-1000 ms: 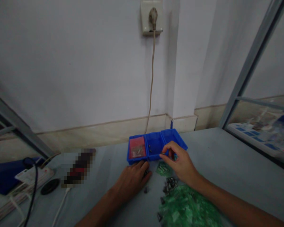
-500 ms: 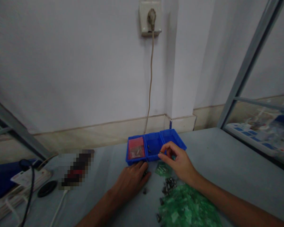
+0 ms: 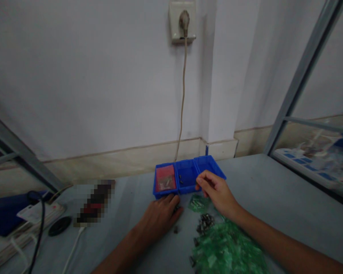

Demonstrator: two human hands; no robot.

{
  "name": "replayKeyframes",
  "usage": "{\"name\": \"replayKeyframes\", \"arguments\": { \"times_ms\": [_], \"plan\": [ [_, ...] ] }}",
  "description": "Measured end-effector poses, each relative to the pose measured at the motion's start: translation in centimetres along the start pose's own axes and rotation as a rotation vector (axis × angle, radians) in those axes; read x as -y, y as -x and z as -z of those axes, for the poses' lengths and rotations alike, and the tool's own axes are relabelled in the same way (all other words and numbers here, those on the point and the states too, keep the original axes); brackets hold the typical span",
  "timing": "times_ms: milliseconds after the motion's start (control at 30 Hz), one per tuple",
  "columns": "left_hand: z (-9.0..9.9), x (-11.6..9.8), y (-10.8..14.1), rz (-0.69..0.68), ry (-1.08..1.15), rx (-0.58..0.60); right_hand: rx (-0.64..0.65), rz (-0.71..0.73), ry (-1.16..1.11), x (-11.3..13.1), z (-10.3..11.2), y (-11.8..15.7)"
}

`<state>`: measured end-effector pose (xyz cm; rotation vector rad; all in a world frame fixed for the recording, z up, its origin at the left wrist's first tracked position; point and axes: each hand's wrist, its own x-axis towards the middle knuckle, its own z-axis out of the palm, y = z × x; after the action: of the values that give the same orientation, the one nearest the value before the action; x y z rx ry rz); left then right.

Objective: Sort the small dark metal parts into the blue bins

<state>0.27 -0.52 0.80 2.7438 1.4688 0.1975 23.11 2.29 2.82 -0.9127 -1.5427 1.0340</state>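
My left hand (image 3: 163, 212) rests on the table against the front of a blue three-compartment bin (image 3: 188, 190). Its fingers are bent, and small dark pieces show between thumb and forefinger, too small to name. Thumb and forefinger of my right hand (image 3: 217, 192) are pinched together above the bin's front edge; what they hold, if anything, is hidden. Below that hand lies a green clear bag (image 3: 197, 203) with small metal pieces inside. A pile of small dark metal parts (image 3: 205, 222) and a big heap of green plastic bags (image 3: 228, 251) lie nearer me. One loose metal part (image 3: 176, 230) sits by my left hand.
The bin's left compartment holds a pink sheet (image 3: 164, 173) and a clear bag of small parts (image 3: 166, 182). To the left are a blurred-out object (image 3: 95, 205) with a white cable, a black disc (image 3: 60, 226) and a power strip. Metal frames flank the table.
My right hand has shifted slightly right, and the small piece seen at its fingertips no longer shows. My left hand has stayed in place. The view has moved a little.
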Motion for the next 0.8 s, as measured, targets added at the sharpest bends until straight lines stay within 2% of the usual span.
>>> {"name": "replayKeyframes", "arguments": {
  "times_ms": [300, 500, 800],
  "plan": [
    [-0.52, 0.26, -0.05, 0.006, 0.007, -0.012, -0.063, -0.102, -0.086, -0.89, 0.09, -0.35],
    [-0.35, 0.18, -0.09, 0.004, -0.002, -0.002, -0.092, -0.159, -0.156, -0.56, -0.01, -0.32],
    [-0.31, 0.13, -0.05, 0.007, 0.009, -0.002, -0.083, -0.194, -0.184, -0.35, -0.01, -0.31]
  ]
}}
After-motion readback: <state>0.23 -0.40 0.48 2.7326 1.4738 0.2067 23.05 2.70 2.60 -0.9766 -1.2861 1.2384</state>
